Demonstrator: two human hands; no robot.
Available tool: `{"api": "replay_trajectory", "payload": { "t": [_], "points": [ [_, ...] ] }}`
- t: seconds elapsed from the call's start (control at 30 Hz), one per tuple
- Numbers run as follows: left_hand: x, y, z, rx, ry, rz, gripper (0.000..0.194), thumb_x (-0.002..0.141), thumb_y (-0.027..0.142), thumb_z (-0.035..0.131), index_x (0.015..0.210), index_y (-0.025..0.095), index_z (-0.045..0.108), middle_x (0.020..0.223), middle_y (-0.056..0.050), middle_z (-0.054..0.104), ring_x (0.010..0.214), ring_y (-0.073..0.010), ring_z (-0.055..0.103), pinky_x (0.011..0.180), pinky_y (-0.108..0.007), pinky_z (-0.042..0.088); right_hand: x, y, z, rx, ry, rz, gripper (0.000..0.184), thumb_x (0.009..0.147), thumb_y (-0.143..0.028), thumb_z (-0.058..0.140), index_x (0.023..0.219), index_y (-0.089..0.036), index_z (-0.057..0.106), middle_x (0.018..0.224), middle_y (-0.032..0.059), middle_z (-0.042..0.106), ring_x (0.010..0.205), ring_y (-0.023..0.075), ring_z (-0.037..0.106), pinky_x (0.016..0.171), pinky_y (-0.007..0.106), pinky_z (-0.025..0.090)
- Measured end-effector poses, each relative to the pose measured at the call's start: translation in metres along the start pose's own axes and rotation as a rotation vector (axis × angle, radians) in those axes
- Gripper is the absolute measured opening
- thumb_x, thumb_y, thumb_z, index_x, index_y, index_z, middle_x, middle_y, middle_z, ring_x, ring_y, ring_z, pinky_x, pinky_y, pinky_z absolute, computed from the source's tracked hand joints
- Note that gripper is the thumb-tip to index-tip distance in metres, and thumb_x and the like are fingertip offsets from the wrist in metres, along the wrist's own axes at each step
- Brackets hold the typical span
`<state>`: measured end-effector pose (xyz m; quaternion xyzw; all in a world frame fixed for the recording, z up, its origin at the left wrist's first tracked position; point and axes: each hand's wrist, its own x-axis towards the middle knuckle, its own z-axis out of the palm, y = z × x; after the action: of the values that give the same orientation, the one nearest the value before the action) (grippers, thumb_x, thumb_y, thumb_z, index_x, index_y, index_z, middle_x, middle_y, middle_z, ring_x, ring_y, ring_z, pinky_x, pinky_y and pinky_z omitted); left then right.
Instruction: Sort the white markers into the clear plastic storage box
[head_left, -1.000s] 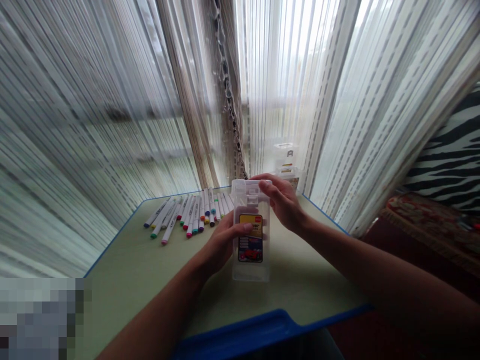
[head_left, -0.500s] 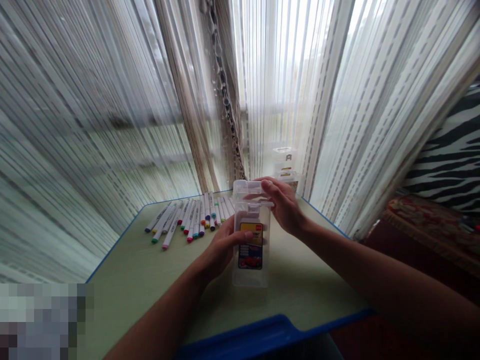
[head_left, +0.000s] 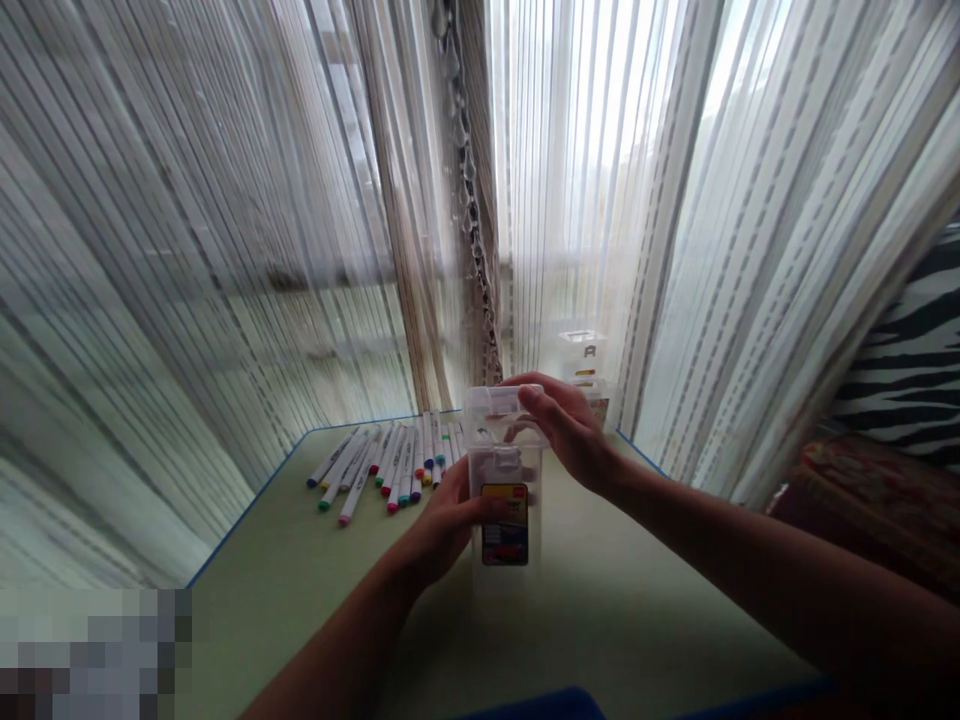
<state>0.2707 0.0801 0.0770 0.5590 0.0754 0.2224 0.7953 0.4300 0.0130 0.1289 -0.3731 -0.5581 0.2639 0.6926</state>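
A clear plastic box [head_left: 505, 578] with a yellow and dark label stands upright over the table in front of me. My left hand [head_left: 450, 522] is wrapped round its left side, the thumb lying across the label. At the top, my right hand [head_left: 566, 428] grips the box's clear lid [head_left: 491, 405], with the thumb on its front right corner. The lid sits at the box's upper end; whether it is fully closed I cannot tell. Several white markers [head_left: 390, 465] with coloured ends lie to the left, beyond my left hand.
The pale green table [head_left: 277, 620] has a blue edge. Another clear container [head_left: 579, 360] is at the back, partly behind my right hand. Striped curtains [head_left: 225, 250] hang close behind the table. A zebra-patterned surface [head_left: 907, 350] is at the right.
The view has tilted up, so everything sits lower in the picture. More of the lid's front now shows above the box. Both hands keep their hold.
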Motion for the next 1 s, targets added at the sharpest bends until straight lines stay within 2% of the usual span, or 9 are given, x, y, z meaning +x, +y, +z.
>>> {"api": "replay_trajectory", "payload": {
  "t": [0.13,0.23,0.33,0.47,0.57,0.7,0.83,1.0],
  "points": [
    [-0.001,0.0,-0.005,0.017,-0.017,0.005,0.073,0.06,0.017,0.084,0.128,0.016,0.057,0.111,-0.016,0.072,0.097,-0.0332,0.07,0.087,-0.046,0.052,-0.003,0.001,0.001,0.029,0.004,-0.024,0.036,0.088,-0.052,0.064,0.098,-0.018,0.07,0.075,0.0035,0.069,0.064,0.0176,0.067,0.056,0.029,0.052],
    [-0.001,-0.003,-0.007,0.044,-0.044,-0.03,0.076,0.061,0.016,0.084,0.131,0.018,0.054,0.119,-0.017,0.069,0.106,-0.0359,0.068,0.093,-0.05,0.05,-0.01,0.007,-0.003,0.087,0.033,-0.012,0.038,0.09,-0.055,0.061,0.099,-0.019,0.07,0.083,0.0059,0.071,0.075,0.0199,0.07,0.061,0.03,0.053],
    [-0.002,-0.004,-0.007,0.061,-0.093,-0.071,0.073,0.062,0.015,0.085,0.129,0.017,0.056,0.123,-0.018,0.068,0.111,-0.0374,0.066,0.097,-0.051,0.048,-0.016,0.011,-0.01,0.156,0.051,0.048,0.046,0.086,-0.062,0.061,0.098,-0.019,0.07,0.089,0.0076,0.073,0.081,0.0221,0.071,0.066,0.033,0.055],
    [-0.002,-0.004,-0.006,0.074,-0.103,-0.088,0.074,0.064,0.015,0.084,0.132,0.02,0.055,0.12,-0.016,0.068,0.109,-0.0358,0.067,0.094,-0.049,0.05,-0.017,0.011,-0.014,0.163,0.013,0.042,0.043,0.087,-0.06,0.063,0.097,-0.019,0.071,0.086,0.0069,0.073,0.081,0.022,0.071,0.068,0.034,0.055],
    [-0.002,-0.002,-0.006,0.075,-0.097,-0.086,0.075,0.063,0.015,0.084,0.132,0.02,0.055,0.116,-0.014,0.069,0.104,-0.0342,0.068,0.091,-0.047,0.051,-0.015,0.01,-0.013,0.184,0.04,0.065,0.041,0.087,-0.059,0.062,0.091,-0.019,0.071,0.085,0.0067,0.073,0.081,0.0222,0.071,0.071,0.035,0.055],
    [-0.003,-0.001,-0.004,0.098,-0.105,-0.095,0.076,0.064,0.016,0.083,0.134,0.02,0.054,0.116,-0.015,0.069,0.103,-0.0332,0.068,0.09,-0.046,0.052,-0.014,0.008,-0.012,0.261,0.086,0.134,0.051,0.082,-0.067,0.063,0.09,-0.017,0.071,0.087,0.0092,0.075,0.081,0.0245,0.071,0.075,0.039,0.056],
    [-0.004,0.002,0.001,0.116,-0.096,-0.095,0.088,0.062,0.016,0.085,0.141,0.02,0.048,0.118,-0.017,0.068,0.106,-0.0336,0.067,0.086,-0.041,0.053,-0.014,0.007,-0.013,0.275,0.087,0.143,0.06,0.079,-0.073,0.061,0.093,-0.015,0.073,0.089,0.0116,0.076,0.081,0.0264,0.072,0.071,0.039,0.057],
    [-0.005,0.002,0.002,0.113,-0.086,-0.098,0.089,0.061,0.017,0.085,0.141,0.021,0.048,0.118,-0.016,0.069,0.108,-0.034,0.066,0.087,-0.041,0.052,-0.014,0.008,-0.013,0.274,0.108,0.13,0.063,0.076,-0.075,0.062,0.092,-0.015,0.073,0.088,0.0123,0.076,0.078,0.0269,0.073,0.071,0.04,0.058]
  ]
}}
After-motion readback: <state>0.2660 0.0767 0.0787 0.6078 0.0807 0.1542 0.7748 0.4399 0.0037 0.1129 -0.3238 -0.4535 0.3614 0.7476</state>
